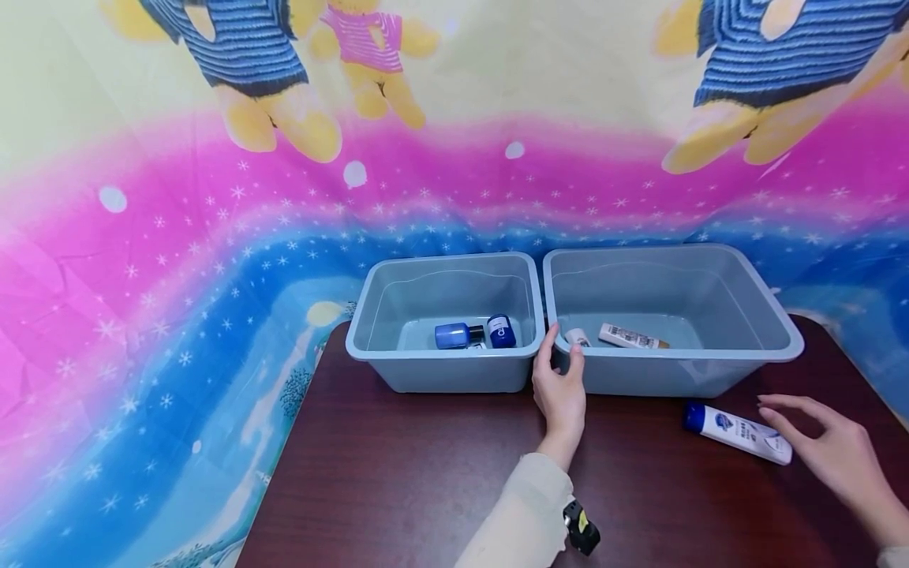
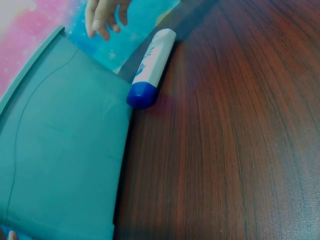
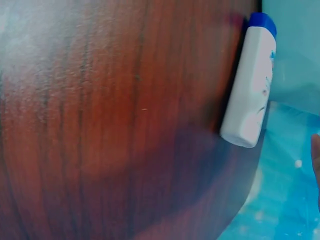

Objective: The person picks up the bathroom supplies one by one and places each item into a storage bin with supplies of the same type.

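A white bottle with a blue cap (image 1: 738,432) lies on its side on the dark wooden table, in front of the right grey bin (image 1: 639,375). My right hand (image 1: 838,450) is beside the bottle's base end, fingers bent loosely and holding nothing. In the right wrist view, a bit of that hand shows at the right edge, apart from the bottle (image 3: 248,87). My left hand (image 1: 561,394) is at the near left corner of the right bin, finger and thumb extended up by its rim. Whether they press on it I cannot tell.
The left grey bin (image 1: 443,375) holds a blue bottle with a black cap (image 1: 452,336) and a dark blue container (image 1: 501,331). Inside the right bin lie a white tube (image 1: 630,337) and a small white item (image 1: 577,337). A printed cloth (image 1: 213,315) hangs behind the table.
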`<state>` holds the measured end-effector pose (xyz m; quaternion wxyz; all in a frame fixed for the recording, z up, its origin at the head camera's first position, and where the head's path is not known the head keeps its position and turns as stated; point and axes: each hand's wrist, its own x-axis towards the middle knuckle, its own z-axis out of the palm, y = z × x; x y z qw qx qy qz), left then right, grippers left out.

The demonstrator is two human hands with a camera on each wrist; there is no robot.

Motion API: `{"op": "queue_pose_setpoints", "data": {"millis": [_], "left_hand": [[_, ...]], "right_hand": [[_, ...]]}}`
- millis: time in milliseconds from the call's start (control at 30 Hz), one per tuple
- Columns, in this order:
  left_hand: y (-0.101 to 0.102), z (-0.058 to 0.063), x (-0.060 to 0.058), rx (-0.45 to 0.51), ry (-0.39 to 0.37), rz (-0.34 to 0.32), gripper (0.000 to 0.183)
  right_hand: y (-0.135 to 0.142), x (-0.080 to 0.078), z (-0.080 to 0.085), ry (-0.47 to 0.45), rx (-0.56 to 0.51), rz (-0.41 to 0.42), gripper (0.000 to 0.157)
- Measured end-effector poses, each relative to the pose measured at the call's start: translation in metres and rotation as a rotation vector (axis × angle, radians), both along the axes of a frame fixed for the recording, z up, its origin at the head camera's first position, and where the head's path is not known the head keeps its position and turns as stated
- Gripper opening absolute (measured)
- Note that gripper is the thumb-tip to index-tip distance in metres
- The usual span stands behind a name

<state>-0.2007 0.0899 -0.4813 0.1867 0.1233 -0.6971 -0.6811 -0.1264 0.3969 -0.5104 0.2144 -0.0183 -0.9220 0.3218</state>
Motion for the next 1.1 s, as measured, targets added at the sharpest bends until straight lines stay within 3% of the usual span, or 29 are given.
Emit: {"op": "queue_pose_setpoints", "data": {"millis": [400, 700, 1100], "left_hand": [[-0.001, 0.000, 0.001, -0.002, 0.001, -0.004, 0.040], [0.000, 0.001, 0.001, 0.003, -0.005, -0.003, 0.041], [0.000, 0.001, 0.002, -0.006, -0.009, -0.003, 0.040]], "right_hand": [[0.009, -0.003, -0.015, -0.148, -0.005, 0.055, 0.034], [0.010, -0.005, -0.023, -0.283, 0.035, 0.042, 0.046], [0.009, -0.010, -0.029, -0.370, 0.024, 0.056, 0.056]]}}
